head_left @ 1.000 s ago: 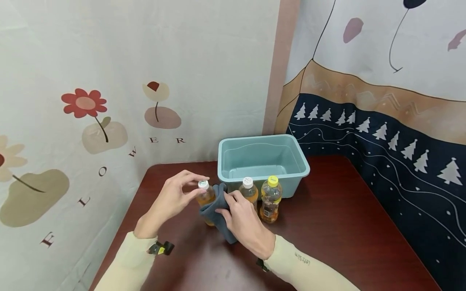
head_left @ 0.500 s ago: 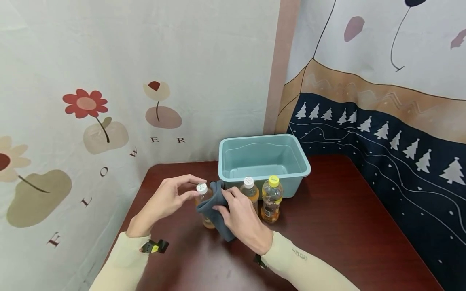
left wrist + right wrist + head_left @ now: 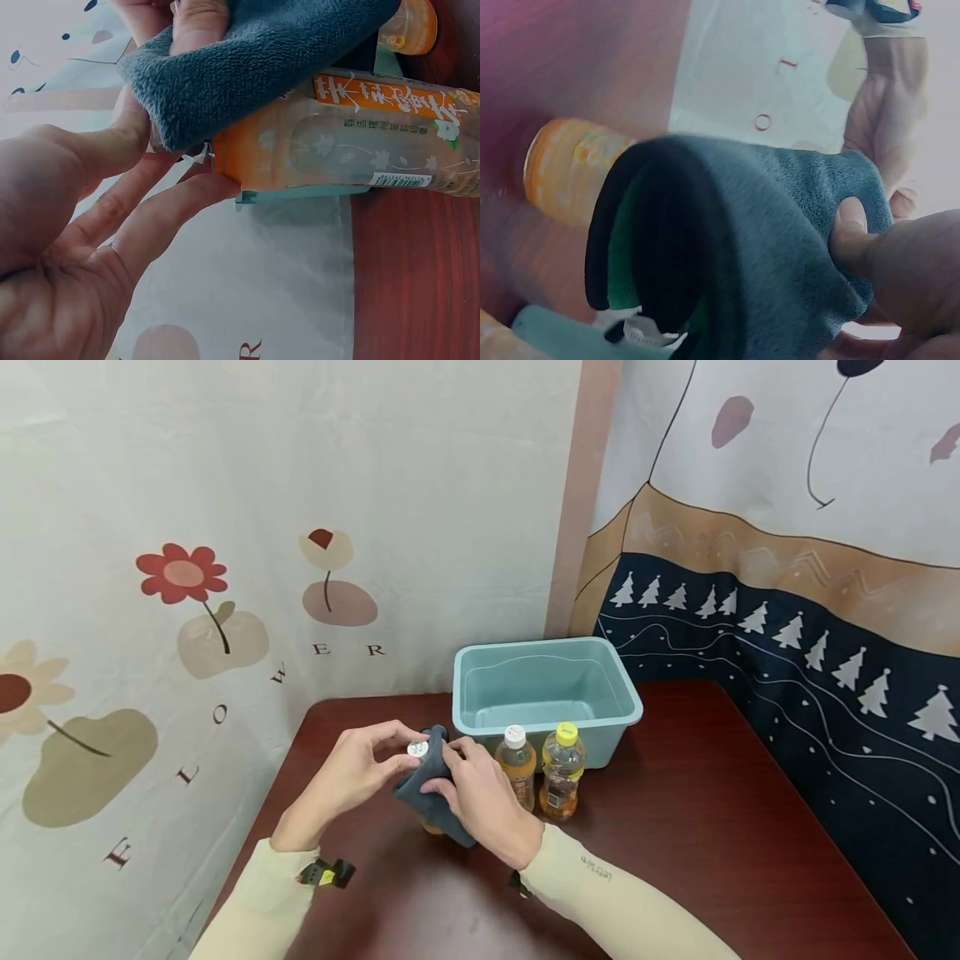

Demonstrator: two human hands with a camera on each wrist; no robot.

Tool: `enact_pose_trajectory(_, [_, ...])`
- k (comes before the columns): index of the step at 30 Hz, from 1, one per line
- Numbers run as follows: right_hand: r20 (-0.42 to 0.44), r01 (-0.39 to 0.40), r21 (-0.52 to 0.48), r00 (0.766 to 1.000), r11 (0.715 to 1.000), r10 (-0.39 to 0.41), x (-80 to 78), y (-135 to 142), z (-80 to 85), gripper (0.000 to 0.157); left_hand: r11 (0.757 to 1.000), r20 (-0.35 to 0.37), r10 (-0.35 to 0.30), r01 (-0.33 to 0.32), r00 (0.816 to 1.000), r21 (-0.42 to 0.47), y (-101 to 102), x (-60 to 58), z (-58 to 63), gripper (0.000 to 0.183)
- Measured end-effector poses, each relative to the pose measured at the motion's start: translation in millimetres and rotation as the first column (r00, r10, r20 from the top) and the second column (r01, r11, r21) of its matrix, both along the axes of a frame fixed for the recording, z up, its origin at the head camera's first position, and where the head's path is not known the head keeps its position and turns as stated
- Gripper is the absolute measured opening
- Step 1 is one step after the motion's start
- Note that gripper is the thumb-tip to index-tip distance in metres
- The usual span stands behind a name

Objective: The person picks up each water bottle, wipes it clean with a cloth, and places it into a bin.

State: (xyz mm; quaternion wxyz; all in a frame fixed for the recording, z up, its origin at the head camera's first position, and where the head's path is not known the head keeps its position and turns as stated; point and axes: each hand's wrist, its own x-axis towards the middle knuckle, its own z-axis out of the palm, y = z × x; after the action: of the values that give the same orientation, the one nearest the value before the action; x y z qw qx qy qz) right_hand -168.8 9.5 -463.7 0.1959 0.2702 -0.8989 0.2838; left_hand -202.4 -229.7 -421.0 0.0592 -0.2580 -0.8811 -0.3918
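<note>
The left hand (image 3: 352,781) pinches a bottle (image 3: 341,142) at its cap (image 3: 417,749); the right hand (image 3: 487,795) grips a cloth (image 3: 429,792) against that bottle. Two more bottles (image 3: 517,777) stand before the bin (image 3: 604,747).

"How's the light in the head view?"
"Bright and even. A pale glare lies on the table (image 3: 474,906) nearer the wearer than the fingers (image 3: 392,732), soft shadows either side of it."
"And the left wrist view?"
"Washed-out haze above the fingers, but lettering on the bottle (image 3: 349,142) beyond them reads clearly."
"The right?"
"Blown-out white beside the fingers, a pinkish cast far from them. The cloth (image 3: 787,217) blurs along its far fold."
</note>
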Motion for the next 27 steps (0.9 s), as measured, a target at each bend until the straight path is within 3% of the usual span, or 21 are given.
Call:
enact_pose_trajectory(9, [0.044,-0.004,0.025,0.999,1.000,0.003,2.6,2.5,-9.3,0.050,0.999,0.029,0.027,-0.027,0.999,-0.022,0.4,1.0,-2.0,0.038])
enact_pose_trajectory(12, [0.037,0.012,0.036,0.999,0.999,-0.013,-0.6,2.5,-20.2,0.045,0.999,0.017,0.033,-0.032,0.999,-0.025,0.1,1.0,-3.0,0.038])
enact_pose_trajectory(16, [0.109,0.017,0.044,0.994,0.999,-0.022,-2.7,2.7,-33.9,0.037,0.999,0.016,0.034,-0.034,0.999,-0.029,0.8,2.0,-4.5,0.040])
enact_pose_trajectory(19, [0.163,0.007,0.081,0.986,0.997,-0.020,-2.6,2.0,-40.7,0.029,0.999,0.019,0.039,-0.039,0.999,-0.028,0.9,3.3,-5.6,0.041])
enact_pose_trajectory(27, [0.204,-0.004,0.224,0.978,0.975,-0.043,-10.6,-2.1,-64.7,0.010,1.000,-0.006,0.025,-0.025,1.000,-0.015,1.8,2.0,-4.7,0.041])
